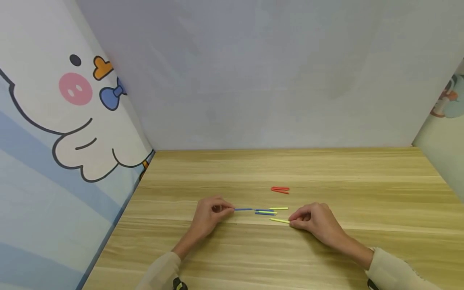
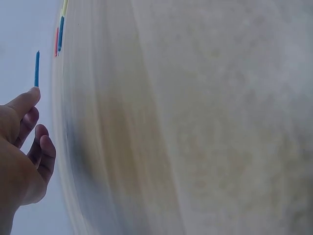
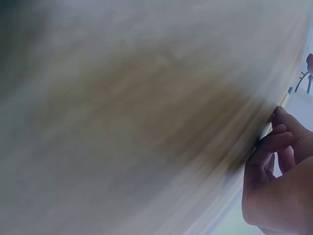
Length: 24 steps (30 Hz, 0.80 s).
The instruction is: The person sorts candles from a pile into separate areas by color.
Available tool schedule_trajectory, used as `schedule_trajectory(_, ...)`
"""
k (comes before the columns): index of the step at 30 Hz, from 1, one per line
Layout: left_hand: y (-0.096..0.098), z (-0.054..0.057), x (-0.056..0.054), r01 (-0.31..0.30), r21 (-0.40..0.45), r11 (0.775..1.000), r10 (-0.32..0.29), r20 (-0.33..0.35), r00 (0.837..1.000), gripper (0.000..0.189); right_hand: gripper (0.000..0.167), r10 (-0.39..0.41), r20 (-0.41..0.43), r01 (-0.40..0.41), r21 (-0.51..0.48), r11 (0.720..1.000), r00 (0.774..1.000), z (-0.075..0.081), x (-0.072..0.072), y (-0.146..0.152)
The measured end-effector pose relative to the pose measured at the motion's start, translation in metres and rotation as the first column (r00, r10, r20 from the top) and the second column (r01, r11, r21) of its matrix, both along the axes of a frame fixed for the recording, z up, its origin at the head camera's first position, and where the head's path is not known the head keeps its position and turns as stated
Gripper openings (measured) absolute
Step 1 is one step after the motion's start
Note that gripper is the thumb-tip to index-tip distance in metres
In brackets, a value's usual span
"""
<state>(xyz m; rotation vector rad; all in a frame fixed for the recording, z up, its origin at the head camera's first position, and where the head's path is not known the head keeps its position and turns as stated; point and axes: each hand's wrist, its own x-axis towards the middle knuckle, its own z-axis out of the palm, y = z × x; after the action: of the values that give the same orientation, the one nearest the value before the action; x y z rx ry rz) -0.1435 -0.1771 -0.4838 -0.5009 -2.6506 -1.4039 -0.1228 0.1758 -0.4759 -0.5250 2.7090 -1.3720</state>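
Observation:
My left hand [image 1: 212, 213] pinches the left end of a thin blue stick [image 1: 243, 209], which looks like a small candle with a narrow tip. In the left wrist view this blue stick [image 2: 37, 69] points up from thumb and finger. Just right of its tip lies a small group of blue sticks [image 1: 264, 214] and yellow sticks [image 1: 279, 208], side by side on the table. My right hand [image 1: 319, 223] pinches the right end of another yellow stick [image 1: 279, 220], whose tip points left. Fingers hide most of it in the right wrist view.
Several red sticks [image 1: 280, 189] lie together behind the blue and yellow ones. The wood-grain table [image 1: 203, 173] meets a plain pale wall [image 1: 272, 80] at the back. On the left stands a panel with a cartoon bird [image 1: 43, 96].

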Motion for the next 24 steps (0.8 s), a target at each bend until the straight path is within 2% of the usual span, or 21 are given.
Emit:
schedule_trajectory(9, -0.018, 0.001, 0.002, -0.016, 0.005, 1.0, 0.016, -0.025, 1.0, 0.006, 0.006, -0.013, 0.004, 0.013, 0.029, 0.999, 1.0, -0.001, 0.001, -0.001)
schedule_trajectory(19, -0.034, 0.006, 0.002, -0.069, -0.013, 0.998, 0.069, 0.018, 0.997, 0.006, 0.006, -0.011, 0.006, 0.01, 0.033, 0.999, 1.0, -0.002, 0.001, 0.0)
schedule_trajectory(24, -0.042, 0.006, 0.0, -0.061, -0.016, 0.998, 0.061, -0.026, 0.998, 0.002, 0.006, -0.014, 0.018, 0.013, 0.031, 0.999, 1.0, 0.001, 0.001, 0.0)
